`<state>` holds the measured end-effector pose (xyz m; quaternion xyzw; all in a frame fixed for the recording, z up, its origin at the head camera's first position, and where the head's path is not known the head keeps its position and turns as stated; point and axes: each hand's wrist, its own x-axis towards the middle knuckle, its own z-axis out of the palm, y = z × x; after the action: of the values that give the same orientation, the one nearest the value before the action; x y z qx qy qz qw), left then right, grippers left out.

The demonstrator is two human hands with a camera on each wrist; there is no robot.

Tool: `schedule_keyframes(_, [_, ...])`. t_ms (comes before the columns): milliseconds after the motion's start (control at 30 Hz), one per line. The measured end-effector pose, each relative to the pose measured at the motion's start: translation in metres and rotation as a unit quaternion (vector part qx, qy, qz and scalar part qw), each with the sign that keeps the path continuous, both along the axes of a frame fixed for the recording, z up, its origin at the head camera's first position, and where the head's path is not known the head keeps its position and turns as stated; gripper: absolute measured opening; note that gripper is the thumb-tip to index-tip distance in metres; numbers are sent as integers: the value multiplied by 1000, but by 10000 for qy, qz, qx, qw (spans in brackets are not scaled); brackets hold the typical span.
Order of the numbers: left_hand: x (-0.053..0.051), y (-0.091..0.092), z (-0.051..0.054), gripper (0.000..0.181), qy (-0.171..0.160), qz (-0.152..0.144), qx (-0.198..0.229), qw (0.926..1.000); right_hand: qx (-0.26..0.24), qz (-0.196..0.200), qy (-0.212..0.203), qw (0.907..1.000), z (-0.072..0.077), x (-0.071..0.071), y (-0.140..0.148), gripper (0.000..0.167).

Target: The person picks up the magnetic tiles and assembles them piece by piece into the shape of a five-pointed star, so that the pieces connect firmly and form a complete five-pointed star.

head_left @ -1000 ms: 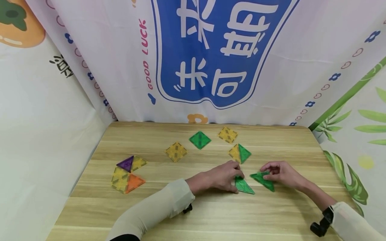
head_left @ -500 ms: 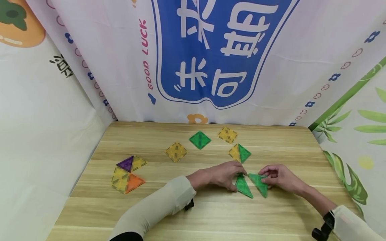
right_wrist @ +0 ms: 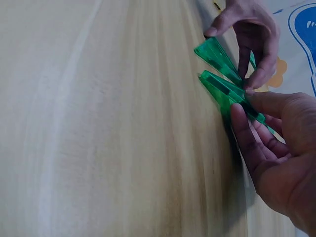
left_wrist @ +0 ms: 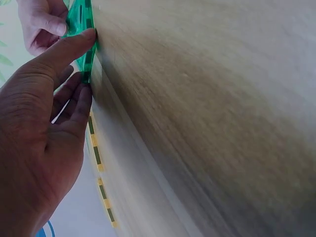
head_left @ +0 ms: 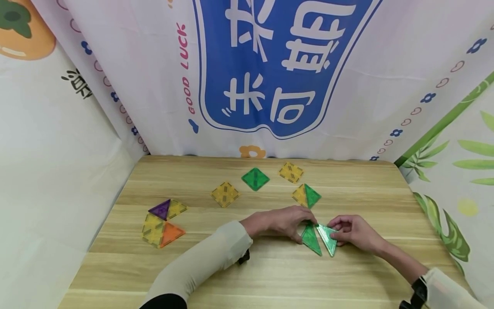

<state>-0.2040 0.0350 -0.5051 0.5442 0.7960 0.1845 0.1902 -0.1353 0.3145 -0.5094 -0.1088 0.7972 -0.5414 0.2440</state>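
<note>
Two green translucent triangular magnetic tiles are side by side at the right of the table in the head view, narrow ends toward the person. My left hand [head_left: 283, 222] grips the left green tile [head_left: 311, 241] along its edge between thumb and fingers. The right green tile [head_left: 328, 240], which catches the light, is pinched by my right hand [head_left: 356, 233]. Their far corners nearly meet, and a thin wedge of table shows between them. In the right wrist view the right-hand tile [right_wrist: 224, 94] looks tilted off the tabletop. Fingers partly cover both tiles.
Behind the hands lies a yellow-and-green tile pair [head_left: 306, 195]. A yellow square [head_left: 291, 172], a green square [head_left: 255, 179] and another yellow square [head_left: 225, 195] lie further back. A cluster of purple, yellow and orange tiles [head_left: 172, 234] is at the left. A printed cloth [head_left: 154, 86] hangs behind.
My right hand has brought its green tile leftward and turned it to stand alongside the other one. The left tile has turned slightly, its narrow end swinging toward the person.
</note>
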Motion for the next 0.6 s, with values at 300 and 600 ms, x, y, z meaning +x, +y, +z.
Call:
schedule_keyframes(300, [-2,-2,-1,65,69,-102,95,9999,-92,-260,11,9996,-3,7,-6,38])
schedule_keyframes(600, [-2,-1,0,63,129,-182,182,9996,-119,-362,66,9993,-1,14,-16,39])
